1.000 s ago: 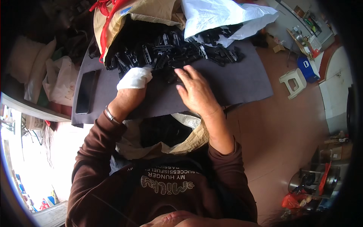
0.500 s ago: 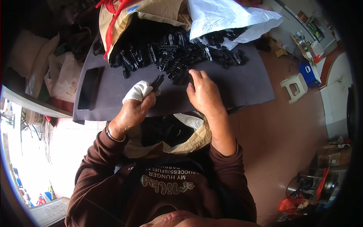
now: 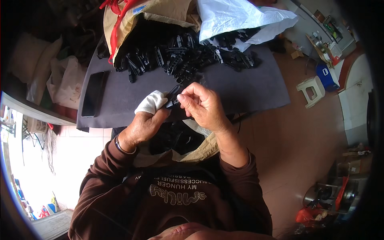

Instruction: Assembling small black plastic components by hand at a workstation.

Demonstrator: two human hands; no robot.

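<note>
My left hand (image 3: 147, 124), with white cloth covering its fingers, grips a black plastic part (image 3: 173, 103) above the front of the table. Against that part, my right hand (image 3: 205, 107) has its thumb and forefinger pinched, with the other fingers curled in. Exactly what sits between the right fingertips is partly hidden. Just beyond both hands lies a loose pile of similar narrow black plastic parts (image 3: 176, 60). Below them, an open tan sack (image 3: 204, 147) with black pieces inside stands between my forearms and the table edge.
A tan sack (image 3: 160, 10) with red ribbon and a white sack (image 3: 244, 20) spill parts at the table's (image 3: 256, 90) far side. A dark phone (image 3: 94, 94) lies at its left. On the floor to the right are a cream stool (image 3: 312, 92) and a blue box (image 3: 328, 78).
My right hand has come back from the pile, toward me and left, to meet the part in my left hand. My left hand has shifted slightly right and nearer.
</note>
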